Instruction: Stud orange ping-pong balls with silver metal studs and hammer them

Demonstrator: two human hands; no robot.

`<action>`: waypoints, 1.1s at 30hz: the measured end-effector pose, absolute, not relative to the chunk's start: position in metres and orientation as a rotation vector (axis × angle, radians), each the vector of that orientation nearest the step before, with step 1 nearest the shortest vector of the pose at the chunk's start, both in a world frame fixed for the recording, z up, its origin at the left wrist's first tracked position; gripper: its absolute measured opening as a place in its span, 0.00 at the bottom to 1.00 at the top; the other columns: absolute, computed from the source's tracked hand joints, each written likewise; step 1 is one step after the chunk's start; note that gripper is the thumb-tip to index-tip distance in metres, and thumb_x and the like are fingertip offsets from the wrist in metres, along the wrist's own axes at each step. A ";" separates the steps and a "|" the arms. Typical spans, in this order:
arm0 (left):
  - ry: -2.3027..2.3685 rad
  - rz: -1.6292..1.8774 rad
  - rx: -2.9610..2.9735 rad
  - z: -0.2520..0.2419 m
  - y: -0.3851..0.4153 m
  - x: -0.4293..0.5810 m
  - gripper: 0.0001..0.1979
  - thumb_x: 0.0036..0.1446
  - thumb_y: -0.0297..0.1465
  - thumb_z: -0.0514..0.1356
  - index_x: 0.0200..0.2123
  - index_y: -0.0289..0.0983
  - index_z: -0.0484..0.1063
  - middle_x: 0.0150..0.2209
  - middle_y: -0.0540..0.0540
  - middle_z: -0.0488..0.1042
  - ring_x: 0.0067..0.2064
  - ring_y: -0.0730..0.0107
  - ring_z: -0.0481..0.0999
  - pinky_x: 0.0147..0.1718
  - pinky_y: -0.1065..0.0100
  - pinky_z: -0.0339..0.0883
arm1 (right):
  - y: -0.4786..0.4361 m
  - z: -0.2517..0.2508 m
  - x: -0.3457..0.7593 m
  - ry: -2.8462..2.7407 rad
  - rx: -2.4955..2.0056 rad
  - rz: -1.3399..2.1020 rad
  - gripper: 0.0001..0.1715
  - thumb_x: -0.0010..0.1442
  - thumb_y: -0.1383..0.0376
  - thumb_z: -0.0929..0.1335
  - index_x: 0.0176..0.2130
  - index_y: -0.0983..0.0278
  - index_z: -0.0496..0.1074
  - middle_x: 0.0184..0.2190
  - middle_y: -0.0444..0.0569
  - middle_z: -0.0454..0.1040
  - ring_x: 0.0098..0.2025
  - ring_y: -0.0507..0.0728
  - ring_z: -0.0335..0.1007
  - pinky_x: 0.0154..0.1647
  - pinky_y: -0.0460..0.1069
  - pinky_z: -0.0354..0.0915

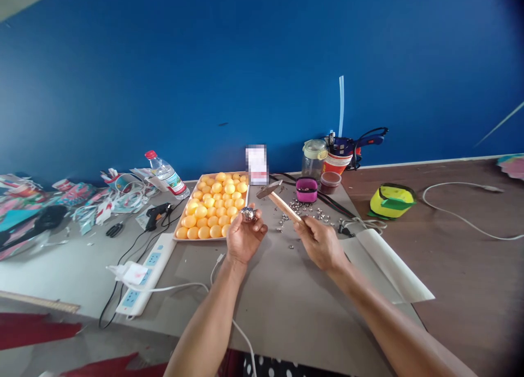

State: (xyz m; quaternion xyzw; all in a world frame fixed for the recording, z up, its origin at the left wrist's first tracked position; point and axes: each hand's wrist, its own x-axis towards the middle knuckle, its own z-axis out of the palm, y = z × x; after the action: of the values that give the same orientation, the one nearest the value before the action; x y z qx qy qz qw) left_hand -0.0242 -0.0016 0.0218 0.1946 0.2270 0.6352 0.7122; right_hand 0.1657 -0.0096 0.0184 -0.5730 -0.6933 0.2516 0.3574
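Observation:
My left hand (244, 235) is closed around a small shiny silver piece (248, 213), whose exact kind I cannot make out. In my right hand (321, 240) is a hammer (285, 205), gripped by its wooden handle. The hammer's metal head is raised just to the right of the silver piece and apart from it. Behind my left hand stands a shallow tray (178, 238) filled with orange balls (213, 202). Small silver metal bits (282, 220) lie scattered on the table beyond the hammer, around a purple container (307, 189).
A white power strip (153, 265) with cables lies at left, near a glue gun (155, 216) and a tilted water bottle (167, 175). Behind are a lidded jar (314, 157) and a tool bucket (338, 161). A yellow-green basket (392, 201) and curled white sheet (391, 265) occupy the right.

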 end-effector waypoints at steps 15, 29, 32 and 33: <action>0.441 1.423 0.421 0.016 0.003 -0.028 0.14 0.50 0.33 0.62 0.42 0.39 0.70 0.39 0.46 0.71 0.32 0.76 0.69 0.38 0.67 0.65 | -0.011 0.018 0.164 -1.815 -1.487 0.677 0.19 0.59 0.52 0.58 0.24 0.61 0.60 0.16 0.40 0.62 0.19 0.49 0.54 0.21 0.44 0.48; 0.498 1.498 0.344 0.011 0.009 -0.031 0.11 0.54 0.30 0.59 0.42 0.37 0.71 0.40 0.44 0.74 0.33 0.76 0.72 0.36 0.70 0.68 | -0.012 0.017 0.161 -1.889 -1.512 0.614 0.17 0.59 0.54 0.58 0.24 0.61 0.59 0.17 0.41 0.62 0.18 0.49 0.53 0.21 0.44 0.46; 0.439 1.518 0.330 0.010 0.010 -0.031 0.08 0.54 0.29 0.59 0.39 0.35 0.71 0.36 0.45 0.74 0.33 0.76 0.72 0.37 0.71 0.68 | -0.014 0.019 0.161 -1.901 -1.542 0.609 0.18 0.59 0.54 0.58 0.24 0.61 0.57 0.16 0.41 0.61 0.18 0.49 0.52 0.21 0.45 0.44; 0.426 1.517 0.338 0.010 0.009 -0.031 0.08 0.54 0.29 0.59 0.39 0.36 0.71 0.37 0.45 0.74 0.33 0.76 0.72 0.37 0.71 0.68 | -0.015 0.020 0.161 -1.880 -1.537 0.613 0.18 0.59 0.53 0.58 0.24 0.61 0.57 0.16 0.41 0.61 0.18 0.49 0.52 0.21 0.45 0.45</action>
State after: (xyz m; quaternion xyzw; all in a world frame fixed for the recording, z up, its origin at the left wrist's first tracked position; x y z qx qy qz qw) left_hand -0.0306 0.0094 0.0102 0.1513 0.1905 0.6792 0.6925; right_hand 0.1612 -0.0148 0.0204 -0.5829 -0.7129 0.2324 0.3133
